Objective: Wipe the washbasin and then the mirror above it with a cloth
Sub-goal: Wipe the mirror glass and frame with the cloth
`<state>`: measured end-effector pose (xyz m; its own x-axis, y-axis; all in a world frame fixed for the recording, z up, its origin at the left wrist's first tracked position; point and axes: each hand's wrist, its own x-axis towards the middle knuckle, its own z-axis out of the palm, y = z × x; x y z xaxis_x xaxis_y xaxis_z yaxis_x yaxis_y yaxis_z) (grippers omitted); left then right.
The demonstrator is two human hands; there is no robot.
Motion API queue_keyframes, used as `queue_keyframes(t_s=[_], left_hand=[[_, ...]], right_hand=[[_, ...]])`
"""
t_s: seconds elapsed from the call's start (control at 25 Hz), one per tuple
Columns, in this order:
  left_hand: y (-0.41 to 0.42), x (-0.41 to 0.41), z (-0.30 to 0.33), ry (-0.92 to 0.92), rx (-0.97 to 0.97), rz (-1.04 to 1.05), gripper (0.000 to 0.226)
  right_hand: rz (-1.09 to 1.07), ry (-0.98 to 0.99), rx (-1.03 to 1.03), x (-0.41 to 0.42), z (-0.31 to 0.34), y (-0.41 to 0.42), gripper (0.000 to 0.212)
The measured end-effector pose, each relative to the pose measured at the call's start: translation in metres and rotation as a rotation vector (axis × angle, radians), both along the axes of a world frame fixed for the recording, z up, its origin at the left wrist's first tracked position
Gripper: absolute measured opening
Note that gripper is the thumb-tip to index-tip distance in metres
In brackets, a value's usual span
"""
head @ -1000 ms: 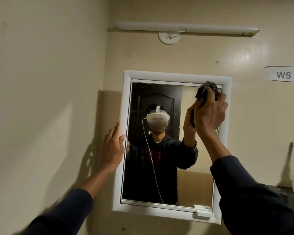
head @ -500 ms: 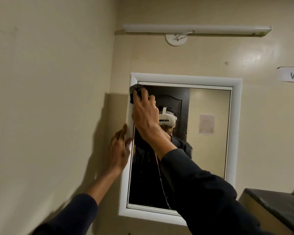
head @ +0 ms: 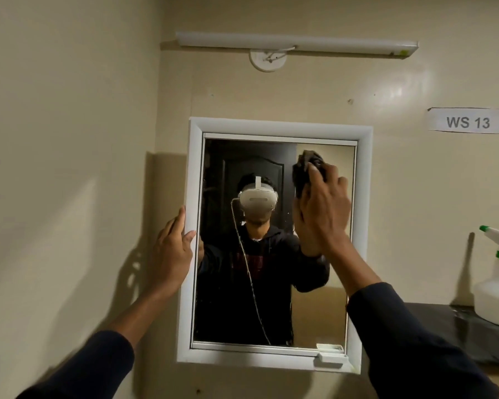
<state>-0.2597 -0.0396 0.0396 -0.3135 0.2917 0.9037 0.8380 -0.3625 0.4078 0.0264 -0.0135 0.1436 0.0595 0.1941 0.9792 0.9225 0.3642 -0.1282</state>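
A white-framed mirror [head: 271, 128] hangs on the beige wall ahead of me. My right hand [head: 326, 205] presses a dark crumpled cloth [head: 308, 168] flat against the glass in the mirror's upper right part. My left hand [head: 173, 249] rests on the mirror's left frame edge at mid height, thumb on the front, fingers along the side. The glass reflects a person in a dark hoodie with a headset. The washbasin is out of view.
A white spray bottle [head: 496, 289] with green trim stands on a dark counter [head: 455, 332] at the right. A tube light [head: 297, 43] is mounted above the mirror. A paper label "WS 13" [head: 468, 121] is stuck on the wall. A side wall runs close on the left.
My right hand swept the cloth from the mirror's upper right to the upper left, then back to the upper right. My left hand stayed on the left frame edge.
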Motion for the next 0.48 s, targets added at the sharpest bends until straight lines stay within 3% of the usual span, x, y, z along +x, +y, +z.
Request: queue_keyframes(t_s=[0.08,0.2,0.4,0.48], left_hand=[[0.0,0.001,0.0,-0.006,0.007,0.003,0.057],[0.001,0.001,-0.001,-0.007,0.013,0.021,0.056],[-0.003,-0.001,0.003,-0.032,0.003,-0.021,0.057],[-0.006,-0.002,0.006,-0.041,-0.014,-0.046,0.058]], right_hand=[[0.0,0.147,-0.014,0.038,-0.007,0.001,0.036],[-0.01,0.203,-0.01,0.054,-0.015,0.003,0.037],[0.069,0.413,-0.06,0.019,-0.013,0.007,0.037],[0.105,0.411,-0.045,0.0,-0.015,0.002,0.038]])
